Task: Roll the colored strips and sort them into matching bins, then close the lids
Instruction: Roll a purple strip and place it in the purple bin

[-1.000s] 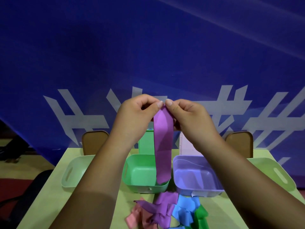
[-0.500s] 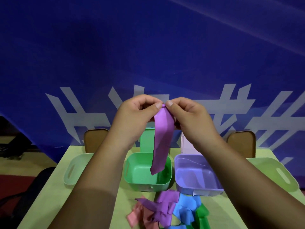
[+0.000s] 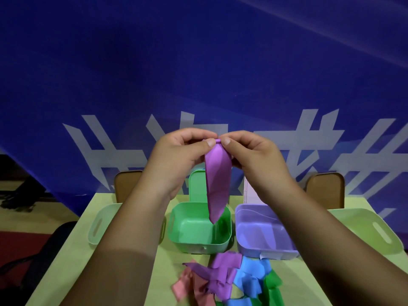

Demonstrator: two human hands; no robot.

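Shorter than a second ago, the purple strip [image 3: 217,184] hangs from its top end, where a small roll seems to be forming. The left hand [image 3: 176,160] and right hand [image 3: 254,157] both pinch that end with curled fingers, raised above the bins. Its long axis runs straight down, the tip dangling over the green bin [image 3: 198,248]. The purple bin [image 3: 265,252], the likely target, sits just right, nearer the right hand. More strips lie in a pile [image 3: 225,281] in front.

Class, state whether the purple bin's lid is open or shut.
Open. The lid stands upright behind the purple bin, whose inside shows from above.
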